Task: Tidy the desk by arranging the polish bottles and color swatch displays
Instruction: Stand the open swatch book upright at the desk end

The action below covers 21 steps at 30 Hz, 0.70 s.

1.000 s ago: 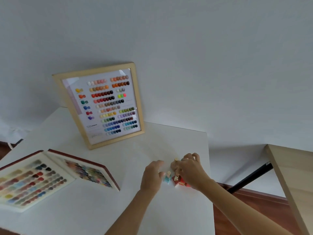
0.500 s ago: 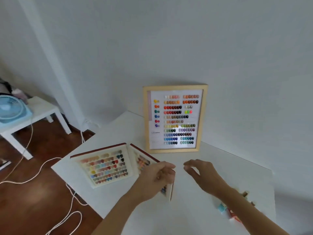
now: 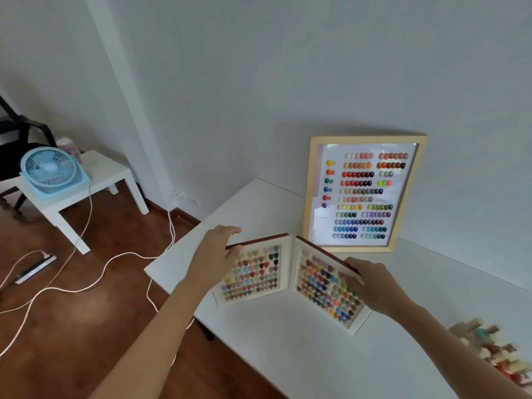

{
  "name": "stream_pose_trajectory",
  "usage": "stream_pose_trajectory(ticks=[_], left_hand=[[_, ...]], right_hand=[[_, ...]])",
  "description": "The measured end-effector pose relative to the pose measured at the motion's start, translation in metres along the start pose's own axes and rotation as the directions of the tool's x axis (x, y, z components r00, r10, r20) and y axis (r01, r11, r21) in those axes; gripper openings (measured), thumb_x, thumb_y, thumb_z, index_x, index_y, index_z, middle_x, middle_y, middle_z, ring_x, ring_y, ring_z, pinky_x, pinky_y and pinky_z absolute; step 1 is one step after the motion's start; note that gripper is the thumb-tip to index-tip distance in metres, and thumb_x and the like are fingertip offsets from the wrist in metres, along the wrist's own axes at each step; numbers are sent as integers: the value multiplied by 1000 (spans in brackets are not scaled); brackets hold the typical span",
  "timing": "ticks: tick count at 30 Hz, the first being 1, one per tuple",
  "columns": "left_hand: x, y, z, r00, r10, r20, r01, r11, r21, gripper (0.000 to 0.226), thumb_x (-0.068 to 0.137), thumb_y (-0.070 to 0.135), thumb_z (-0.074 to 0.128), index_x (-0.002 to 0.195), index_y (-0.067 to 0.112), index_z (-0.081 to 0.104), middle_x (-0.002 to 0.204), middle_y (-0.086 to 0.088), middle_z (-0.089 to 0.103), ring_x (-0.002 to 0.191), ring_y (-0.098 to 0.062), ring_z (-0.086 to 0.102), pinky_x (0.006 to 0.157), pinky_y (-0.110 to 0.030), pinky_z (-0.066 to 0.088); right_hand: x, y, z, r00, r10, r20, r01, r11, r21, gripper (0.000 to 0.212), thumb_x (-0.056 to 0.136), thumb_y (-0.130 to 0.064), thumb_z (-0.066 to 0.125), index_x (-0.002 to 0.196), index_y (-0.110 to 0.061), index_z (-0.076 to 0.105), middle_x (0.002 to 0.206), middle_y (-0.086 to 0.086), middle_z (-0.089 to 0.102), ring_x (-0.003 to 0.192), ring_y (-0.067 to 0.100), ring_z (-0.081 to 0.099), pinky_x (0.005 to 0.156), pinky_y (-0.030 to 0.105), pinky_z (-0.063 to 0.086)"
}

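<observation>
Swatches in many colours are filling the two cream pages of the red-covered folding swatch book [image 3: 290, 280], which is standing open like a shallow V near the left front of the white desk [image 3: 288, 355], its spine pointing away toward the wall and its two leaves spreading toward the person. The left hand [image 3: 214, 260] is gripping the outer top edge of the left leaf, fingers curling over the red cover and thumb lying on the swatch side; the right hand [image 3: 371, 283] is clasping the outer edge of the right leaf in the same way, so each hand is closed on its own side of the book. The fold line is running between the two hands, roughly front to back, which means the leaves are lying inward from each palm: a closing or re-angling move would, in my judgement, be turning on bringing the hands toward each other about that spine. Neither hand looks nearer than the other. Just behind the book, leaning upright against the wall, the pale wooden framed colour chart [image 3: 364, 194] is standing apart from it. Well off to the right, at the desk's near edge, a blurred cluster of small polish bottles [image 3: 489, 347] is sitting untouched.
</observation>
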State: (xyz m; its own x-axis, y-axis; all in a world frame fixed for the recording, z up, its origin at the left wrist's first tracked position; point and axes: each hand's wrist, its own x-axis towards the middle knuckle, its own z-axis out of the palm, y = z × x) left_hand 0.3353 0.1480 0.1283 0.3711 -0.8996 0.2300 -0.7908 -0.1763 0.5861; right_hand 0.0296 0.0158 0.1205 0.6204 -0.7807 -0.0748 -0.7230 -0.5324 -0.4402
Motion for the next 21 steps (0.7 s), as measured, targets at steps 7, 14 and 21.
stream_pose_trajectory(ticks=[7, 14, 21], left_hand=[[8, -34, 1, 981, 28, 191, -79, 961, 265, 24, 93, 46, 43, 94, 24, 52, 76, 6, 67, 68, -16, 65, 59, -28, 49], [19, -47, 3, 996, 3, 84, -28, 952, 305, 25, 93, 49, 42, 93, 25, 51, 70, 4, 67, 62, -17, 65, 55, -28, 49], [42, -69, -34, 991, -77, -114, 118, 904, 411, 17, 94, 37, 49, 100, 22, 55, 74, 2, 68, 65, -22, 66, 51, -24, 34]], right_hand=[[0, -7, 10, 997, 68, -39, -70, 997, -42, 10, 92, -23, 53, 99, -29, 57, 72, -16, 61, 58, 1, 61, 52, 13, 45], [35, -12, 2, 996, -9, -84, -1, 994, -113, 14, 92, -26, 54, 105, -23, 59, 76, -14, 61, 59, 8, 62, 53, 15, 47], [115, -56, 0, 984, -165, -67, 159, 984, -86, 20, 95, -27, 50, 113, -19, 55, 86, -5, 67, 66, 14, 67, 62, 26, 58]])
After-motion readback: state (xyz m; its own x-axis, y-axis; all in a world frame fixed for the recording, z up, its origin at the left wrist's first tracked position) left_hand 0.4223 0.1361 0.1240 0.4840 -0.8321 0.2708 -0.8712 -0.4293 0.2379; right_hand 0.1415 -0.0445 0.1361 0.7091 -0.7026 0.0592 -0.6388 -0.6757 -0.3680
